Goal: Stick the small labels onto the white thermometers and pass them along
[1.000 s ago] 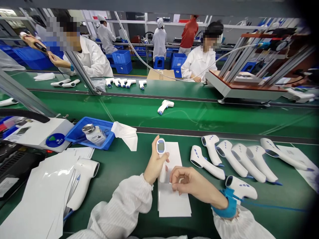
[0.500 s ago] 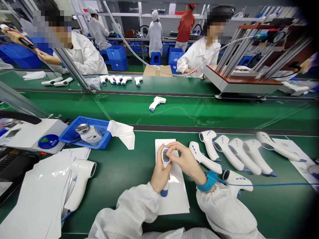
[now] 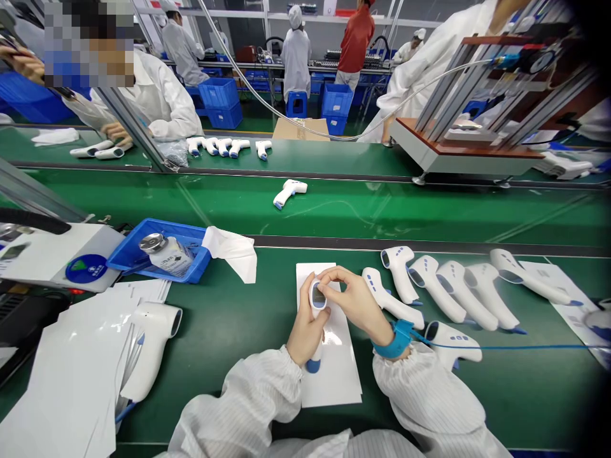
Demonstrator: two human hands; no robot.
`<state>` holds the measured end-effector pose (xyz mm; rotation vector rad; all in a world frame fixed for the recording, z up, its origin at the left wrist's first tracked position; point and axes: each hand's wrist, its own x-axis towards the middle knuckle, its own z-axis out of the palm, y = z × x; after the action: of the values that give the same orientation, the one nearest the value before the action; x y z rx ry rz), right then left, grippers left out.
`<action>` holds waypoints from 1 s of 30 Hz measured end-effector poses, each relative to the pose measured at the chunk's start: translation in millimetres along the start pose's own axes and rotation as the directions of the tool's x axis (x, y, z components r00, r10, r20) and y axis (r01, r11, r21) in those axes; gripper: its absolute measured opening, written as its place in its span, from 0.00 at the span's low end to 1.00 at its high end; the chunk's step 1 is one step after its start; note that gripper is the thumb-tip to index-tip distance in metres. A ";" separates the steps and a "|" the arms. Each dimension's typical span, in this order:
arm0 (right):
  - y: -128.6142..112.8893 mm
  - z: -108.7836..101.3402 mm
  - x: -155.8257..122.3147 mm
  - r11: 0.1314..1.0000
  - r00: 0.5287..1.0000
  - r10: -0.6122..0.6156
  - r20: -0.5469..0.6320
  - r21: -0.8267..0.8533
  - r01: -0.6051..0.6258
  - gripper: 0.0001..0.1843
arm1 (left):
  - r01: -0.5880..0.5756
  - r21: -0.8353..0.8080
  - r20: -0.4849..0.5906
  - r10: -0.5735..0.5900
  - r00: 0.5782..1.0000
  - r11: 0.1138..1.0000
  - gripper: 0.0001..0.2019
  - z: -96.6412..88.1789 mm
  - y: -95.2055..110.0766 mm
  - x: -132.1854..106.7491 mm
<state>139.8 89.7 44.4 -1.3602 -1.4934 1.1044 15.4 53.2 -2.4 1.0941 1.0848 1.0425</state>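
Evidently, work on the held device (image 3: 318, 304) is midway rather than finished: it stands tilted above the white sheet (image 3: 331, 385), its small screen facing up towards the wearer, with both hands on it. The left hand (image 3: 304, 327) is wrapped around its neck and handle, gripping it; the right hand (image 3: 352, 300) has bent fingers with the tips at the screen's edge. Whether those fingertips pinch anything thin or merely press there, I cannot tell.

To the right of the sheet lie seven loose devices (image 3: 436, 289), apart from the hands; nothing shows which are dealt with and which are left. To its left, another device (image 3: 155, 337) lies on a heap of papers (image 3: 62, 375), and well beyond it a single device (image 3: 289, 192) lies on the green belt (image 3: 363, 207).

Much of the held device's handle is hidden behind the left hand, though its blue base shows above the sheet. The right fingers cover part of the screen, whose display is too small to read. Far right of the sheet, a round pale object (image 3: 599, 326) is lost in dark shadow.
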 end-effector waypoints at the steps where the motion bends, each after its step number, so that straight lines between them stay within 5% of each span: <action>1: 0.3 0.7 -0.2 1.000 1.000 0.006 -0.002 0.005 -0.006 0.03 | -0.001 -0.001 0.000 0.001 1.000 1.000 0.34 0.1 0.1 0.1; 19: -1.6 0.3 2.1 0.999 0.999 0.033 0.004 -0.006 -0.033 0.02 | -0.015 -0.048 0.031 0.017 0.999 0.999 0.35 -1.8 -0.3 1.2; 30: -4.5 -1.4 2.9 1.000 0.999 -0.002 0.032 -0.028 0.003 0.03 | 0.132 -0.172 0.094 -0.117 0.989 0.976 0.39 -7.7 4.5 -1.8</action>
<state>139.6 92.5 49.1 -1.3652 -1.5388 1.1115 7.1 53.2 1.4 0.9068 0.9618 0.9660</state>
